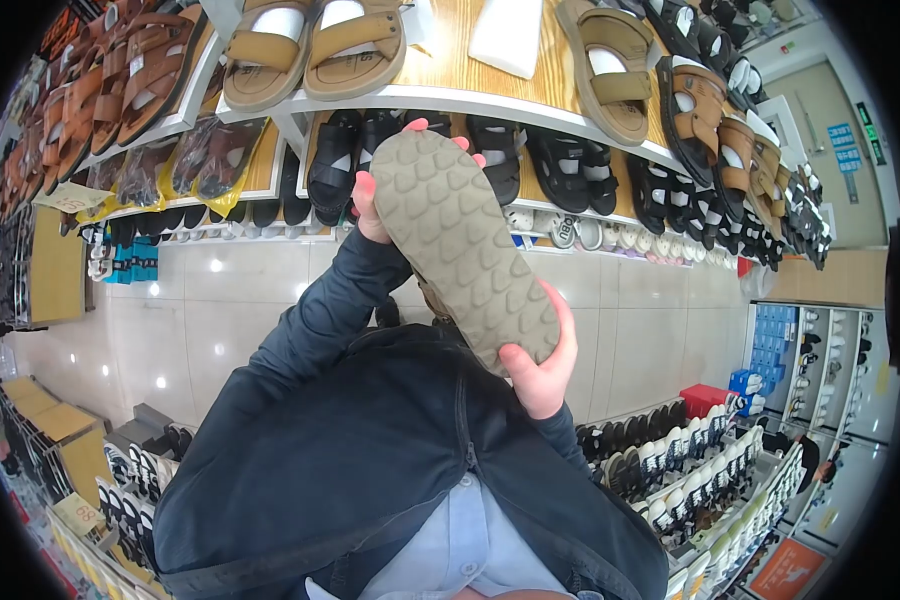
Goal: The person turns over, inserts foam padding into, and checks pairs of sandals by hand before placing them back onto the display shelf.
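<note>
A sandal (465, 245) is held up in front of my chest with its olive-grey, scale-patterned sole facing me. My left hand (368, 200) grips its upper left end, the thumb at the edge and fingertips showing over the top. Around the lower right end is my right hand (545, 360), its thumb on the sole and its fingers along the far edge. The sandal's upper side is mostly hidden. On the wooden shelf above stand a tan sandal pair (310, 50), a white foam insert (506, 38) and a single tan sandal (610, 75).
Black sandals (560, 170) line the lower shelf just beyond my hands. Brown sandals (150, 75) stand at the upper left. Shoe racks (685, 475) are at the lower right, and more (130, 500) at the lower left. A person (815, 465) is partly visible at the right.
</note>
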Available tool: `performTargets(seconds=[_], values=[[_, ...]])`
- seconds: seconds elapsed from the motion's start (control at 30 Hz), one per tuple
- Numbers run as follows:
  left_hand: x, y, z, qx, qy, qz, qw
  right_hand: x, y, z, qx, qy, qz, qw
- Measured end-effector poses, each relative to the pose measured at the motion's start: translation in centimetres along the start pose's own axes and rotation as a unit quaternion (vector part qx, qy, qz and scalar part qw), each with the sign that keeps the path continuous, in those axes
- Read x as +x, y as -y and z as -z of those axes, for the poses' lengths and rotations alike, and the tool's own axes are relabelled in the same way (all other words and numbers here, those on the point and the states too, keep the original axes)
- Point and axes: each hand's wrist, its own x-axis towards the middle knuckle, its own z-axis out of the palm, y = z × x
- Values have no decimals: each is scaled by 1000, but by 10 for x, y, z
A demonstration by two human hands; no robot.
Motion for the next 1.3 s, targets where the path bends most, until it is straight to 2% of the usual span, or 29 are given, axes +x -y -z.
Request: performTargets(seconds=[0.47,0.77,0.97,1.13,1.23,1.3], values=[[4,3,-9,-44,-5,5,999,-5,-6,4,-164,5,100,981],[7,0,-13,25,23,-11,999,-1,0,8,71,-7,-39,997],[8,-16,-27,50,27,6,998,-1,0,8,66,6,-35,997],[5,-23,-39,108,43,4,993,0,-10,12,129,2,-11,992],[5,-29,-43,82,31,30,996,2,-7,13,138,-10,-3,990],[5,-33,-46,69,-11,57,996,4,-5,11,126,-28,-7,992]])
